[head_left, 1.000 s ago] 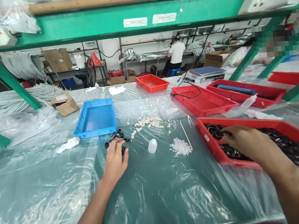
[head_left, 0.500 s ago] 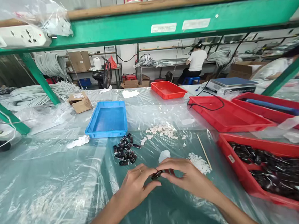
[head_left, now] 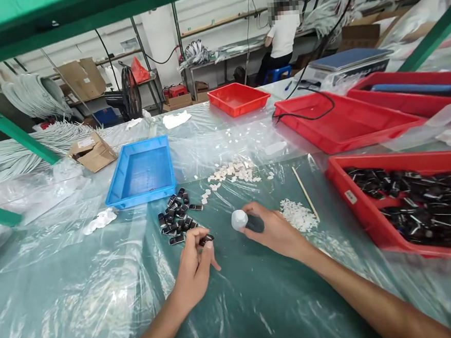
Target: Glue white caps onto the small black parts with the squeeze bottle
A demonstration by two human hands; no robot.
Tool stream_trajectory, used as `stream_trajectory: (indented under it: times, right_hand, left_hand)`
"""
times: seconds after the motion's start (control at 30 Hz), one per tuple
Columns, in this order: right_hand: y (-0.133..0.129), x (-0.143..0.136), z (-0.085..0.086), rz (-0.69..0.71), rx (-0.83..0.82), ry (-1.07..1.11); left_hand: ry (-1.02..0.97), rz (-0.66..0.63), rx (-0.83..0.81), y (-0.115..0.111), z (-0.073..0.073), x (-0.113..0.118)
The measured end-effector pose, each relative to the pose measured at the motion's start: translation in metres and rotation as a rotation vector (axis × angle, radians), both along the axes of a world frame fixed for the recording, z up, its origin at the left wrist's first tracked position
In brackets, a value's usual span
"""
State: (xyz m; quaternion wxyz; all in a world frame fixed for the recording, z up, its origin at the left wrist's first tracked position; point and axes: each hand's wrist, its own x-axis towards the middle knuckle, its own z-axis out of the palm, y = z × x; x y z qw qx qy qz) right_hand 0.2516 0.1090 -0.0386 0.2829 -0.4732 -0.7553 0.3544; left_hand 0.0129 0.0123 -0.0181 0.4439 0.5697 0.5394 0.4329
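The widest thing is the work table (head_left: 82,282), dark green under wrinkled clear plastic which shines in many places. Behind it is the workshop room, where a person in a white top (head_left: 283,36) sits on a blue stool. At right stands a red plastic tray (head_left: 364,221) full of glossy dark parts, cut off by the picture edge; at left, a smaller blue tray (head_left: 142,196). The right hand (head_left: 278,232) closes thumb and fingers around a whitish bottle (head_left: 239,220) (the grey area behind its round end is hard to make out). The left hand (head_left: 197,263) pinches one small dark part (head_left: 207,239), half hidden by the fingertips, just beside a heap of black blocks (head_left: 175,216). Smaller still are flat pale chips (head_left: 239,170) and fine white grains (head_left: 298,214).
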Motion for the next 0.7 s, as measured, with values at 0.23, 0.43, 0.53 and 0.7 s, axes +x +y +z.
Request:
stream_trajectory:
  times: [0.23, 0.43, 0.53, 0.7]
  right_hand:
    - [-0.029, -0.002, 0.035, 0.198, 0.537, 0.141]
    - [-0.037, -0.004, 0.046, 0.243, 0.683, 0.127]
    - [-0.045, -0.004, 0.049, 0.238, 0.722, 0.108]
    - [-0.062, 0.0, 0.056, 0.212, 0.76, 0.077]
  left_hand:
    - [0.308, 0.048, 0.266, 0.001, 0.003, -0.007]
    - [0.307, 0.027, 0.34, -0.001, 0.003, -0.007]
    - [0.326, 0.011, 0.405, -0.002, 0.005, -0.006]
    - [0.344, -0.055, 0.437, -0.002, 0.011, -0.004]
